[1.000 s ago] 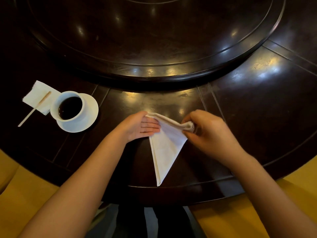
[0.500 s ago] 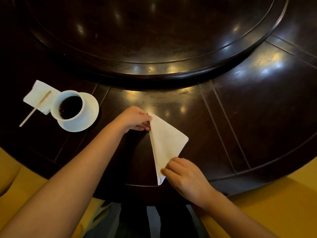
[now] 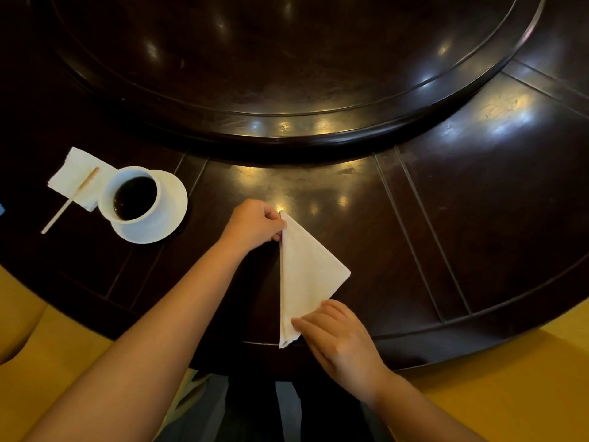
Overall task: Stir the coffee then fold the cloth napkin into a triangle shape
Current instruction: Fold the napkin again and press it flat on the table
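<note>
A white cloth napkin (image 3: 306,275) lies flat on the dark wooden table (image 3: 478,218), folded into a triangle with one long edge running toward me. My left hand (image 3: 255,224) pinches its far corner. My right hand (image 3: 338,339) holds down the near tip at the table's front edge. At the left, a white cup of black coffee (image 3: 132,194) stands on a white saucer (image 3: 169,218). A wooden stir stick (image 3: 68,200) lies beside it on a paper napkin (image 3: 75,173).
A large raised turntable (image 3: 302,74) fills the table's centre behind the napkin. Yellow seat cushions (image 3: 510,393) flank my legs below the table edge.
My right hand left the napkin's far right corner and came down to its near tip. The fold now lies flat. My left hand's fingers curled onto the far corner.
</note>
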Tool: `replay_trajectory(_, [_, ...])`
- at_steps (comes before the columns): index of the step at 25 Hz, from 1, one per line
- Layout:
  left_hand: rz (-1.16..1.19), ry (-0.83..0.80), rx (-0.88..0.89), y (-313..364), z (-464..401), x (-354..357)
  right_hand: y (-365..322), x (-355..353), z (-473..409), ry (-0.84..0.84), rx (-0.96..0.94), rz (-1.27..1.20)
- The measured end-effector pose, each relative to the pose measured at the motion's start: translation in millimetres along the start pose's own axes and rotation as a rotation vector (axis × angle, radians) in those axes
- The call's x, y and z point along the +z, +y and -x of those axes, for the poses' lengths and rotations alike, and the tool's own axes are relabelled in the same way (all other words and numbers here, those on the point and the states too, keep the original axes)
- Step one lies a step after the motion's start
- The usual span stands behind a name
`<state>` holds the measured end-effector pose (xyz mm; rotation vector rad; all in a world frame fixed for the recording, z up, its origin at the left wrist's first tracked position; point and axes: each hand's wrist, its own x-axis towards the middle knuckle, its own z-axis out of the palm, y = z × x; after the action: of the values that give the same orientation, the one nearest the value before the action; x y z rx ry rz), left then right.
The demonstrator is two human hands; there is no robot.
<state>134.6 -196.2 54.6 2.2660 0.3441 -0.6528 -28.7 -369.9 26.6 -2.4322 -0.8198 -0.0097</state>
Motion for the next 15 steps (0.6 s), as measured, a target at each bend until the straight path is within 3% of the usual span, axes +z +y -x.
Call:
replay_trajectory(3, [0.023,0.05,0.044,-4.6,1.9,3.4,17.9,-8.2,-14.7,0.084,0.093,0.089])
replay_trajectory(7, [0.009,0.021,0.059,-5.1,-0.3,3.5,38.5,-13.1,-31.2,-0.237,0.218,0.261])
replay_trajectory(10, [-0.03,0.044,0.081,-0.6,1.2,3.5,39.6,-6.8,-31.6,-0.336,0.244,0.289])
replay_trajectory(13, [-0.038,0.256,0.139,-0.4,22.7,16.7,36.2,-3.5,-32.4,-0.331,0.281,0.331])
replay_trajectory(15, [-0.193,0.467,0.239,-13.4,56.7,51.0,33.3,-2.0,-33.4,-0.314,0.301,0.326])
